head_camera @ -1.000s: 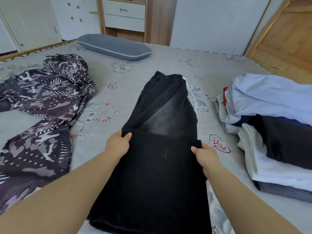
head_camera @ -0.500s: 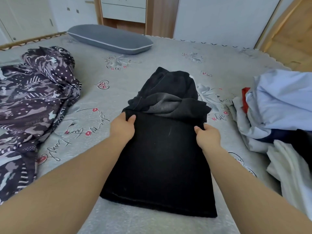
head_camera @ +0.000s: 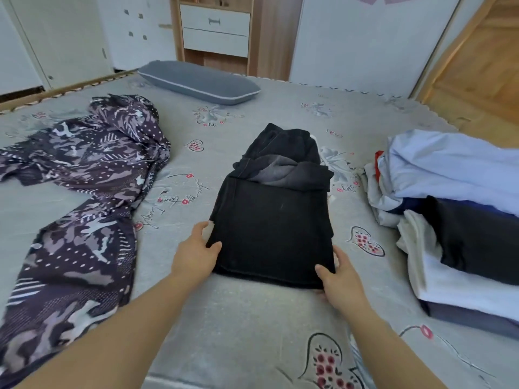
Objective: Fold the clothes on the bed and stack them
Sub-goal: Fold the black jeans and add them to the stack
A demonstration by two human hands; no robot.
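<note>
Both hands slid back to near hem | left hand (head_camera: 193, 255), right hand (head_camera: 341, 276) pinch black trousers (head_camera: 271, 228)

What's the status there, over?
Left hand and right hand grip the near corners of the black trousers. Trousers part folded. Nothing in the way.

The grey bed sheet (head_camera: 252, 318) carries looping black script left of the black trousers (head_camera: 271, 228); the blurred letters perhaps spell nothing legible. No other text reads.

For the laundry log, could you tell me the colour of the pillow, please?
Grey pillow with white piping, head view.
</note>
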